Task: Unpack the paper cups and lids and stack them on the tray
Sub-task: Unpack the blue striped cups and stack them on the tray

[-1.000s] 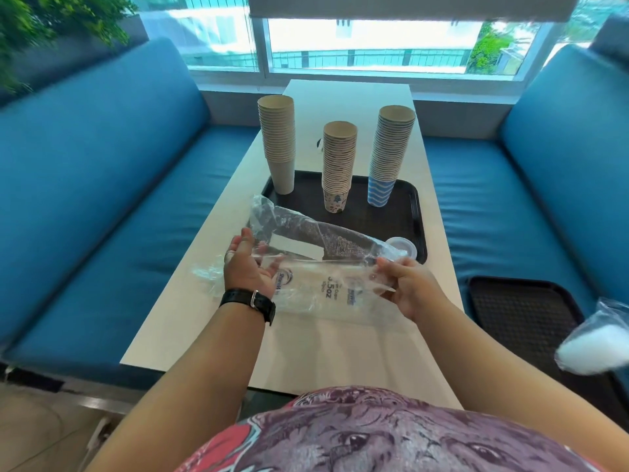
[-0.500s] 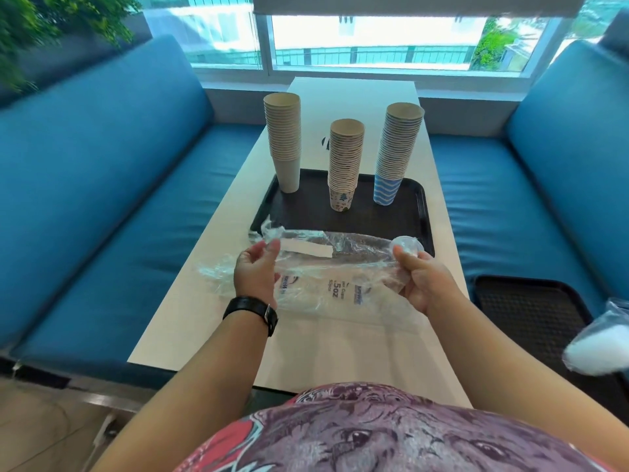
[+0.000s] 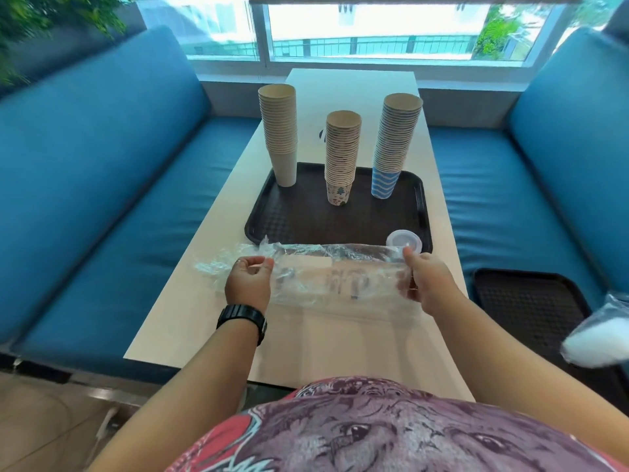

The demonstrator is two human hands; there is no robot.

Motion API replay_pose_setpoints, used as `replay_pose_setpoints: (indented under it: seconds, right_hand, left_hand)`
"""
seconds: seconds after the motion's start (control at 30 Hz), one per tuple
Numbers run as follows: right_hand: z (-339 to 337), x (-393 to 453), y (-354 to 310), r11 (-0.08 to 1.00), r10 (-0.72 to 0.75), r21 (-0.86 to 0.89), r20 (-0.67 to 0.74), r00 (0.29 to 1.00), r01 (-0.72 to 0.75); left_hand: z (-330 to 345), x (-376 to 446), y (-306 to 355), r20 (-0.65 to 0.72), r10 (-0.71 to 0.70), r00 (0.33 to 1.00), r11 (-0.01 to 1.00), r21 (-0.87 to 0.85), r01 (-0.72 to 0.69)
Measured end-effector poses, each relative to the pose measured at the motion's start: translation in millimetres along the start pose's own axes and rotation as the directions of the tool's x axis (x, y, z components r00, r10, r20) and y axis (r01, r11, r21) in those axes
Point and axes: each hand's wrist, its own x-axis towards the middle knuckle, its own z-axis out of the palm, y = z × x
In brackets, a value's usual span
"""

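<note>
Here, in the head view, both hands grip a clear plastic sleeve stretched flat over the worktop — the left hand pinches its left part, the right hand clamps its right end. A clear lid sits at the black tray's near right corner, just beyond the right thumb. Three cup stacks stand upright on the tray — plain, patterned and blue-striped.
</note>
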Motion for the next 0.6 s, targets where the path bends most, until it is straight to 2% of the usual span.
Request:
replay_pose_setpoints:
  seconds: [0.07, 0.2, 0.27, 0.33, 0.4, 0.43, 0.5, 0.57, 0.6]
  right_hand:
    - [-1, 4, 5, 0.996, -0.076, -0.057, -0.044, 0.996, 0.074]
    - [-6, 4, 12, 0.890, -0.295, -0.384, -0.073, 0.953, 0.246]
    - [-8, 0, 15, 0.842, -0.327, -0.471, -0.055, 0.944, 0.264]
    - [-9, -5, 14, 0.787, -0.364, -0.551, -0.052, 0.930, 0.277]
    - [-9, -8, 8, 0.681, -0.493, -0.652, -0.073, 0.867, 0.332]
    - [-8, -8, 5, 0.624, -0.579, -0.680, -0.073, 0.812, 0.385]
    - [-4, -8, -1, 0.488, -0.730, -0.717, -0.022, 0.683, 0.498]
    - [5, -7, -2, 0.341, -0.801, -0.736, 0.098, 0.591, 0.584]
    - [10, -5, 1, 0.279, -0.808, -0.737, 0.166, 0.565, 0.615]
  left_hand:
    - [-1, -1, -3, -0.003, 0.009, 1.000, 0.999, 0.035, -0.009]
    - [-6, 1, -5, -0.030, 0.049, 0.998, 0.989, 0.144, -0.044]
    - [-3, -2, -6, -0.115, 0.070, 0.991, 0.958, 0.285, -0.035]
    - [4, -9, -3, -0.231, 0.171, 0.958, 0.916, 0.396, -0.068]
    - [10, -13, 3, -0.262, 0.365, 0.894, 0.879, 0.414, -0.237]
    - [14, -14, 7, -0.234, 0.475, 0.849, 0.834, 0.426, -0.349]
    - [29, -19, 16, -0.087, 0.662, 0.745, 0.695, 0.444, -0.566]
    - [50, -32, 29, 0.187, 0.753, 0.631, 0.520, 0.418, -0.745]
    - [61, -42, 35, 0.360, 0.730, 0.581, 0.435, 0.411, -0.802]
